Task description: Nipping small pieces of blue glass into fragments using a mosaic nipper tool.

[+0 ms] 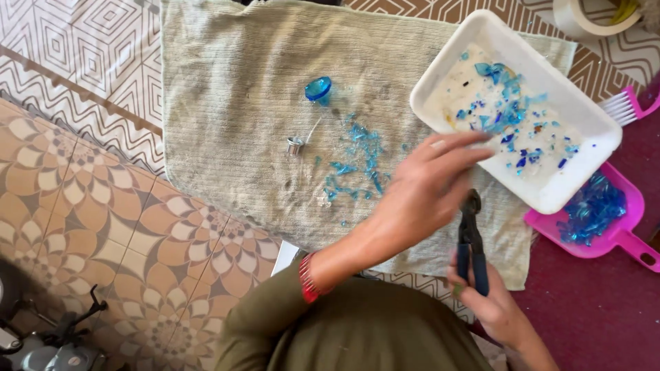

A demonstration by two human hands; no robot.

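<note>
Holding blue-handled pliers (pixel 471 242) upright in my right hand (pixel 489 302), grip closed around the handles, just beside the white tray (pixel 584 165) of blue glass chips. My left hand (pixel 421 189) reaches to the tray's near edge, fingers loosely extended, holding nothing I can see. Blue shards (pixel 354 165) lie on the grey towel (pixel 234 103); a pink dustpan (pixel 605 230) sits to the right.

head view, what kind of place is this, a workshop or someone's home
Probably a home craft spot, not a fitted workshop: a towel spread over patterned floor tiles, a white tray of blue glass shards, a pink dustpan, and pliers in the right hand.
</note>
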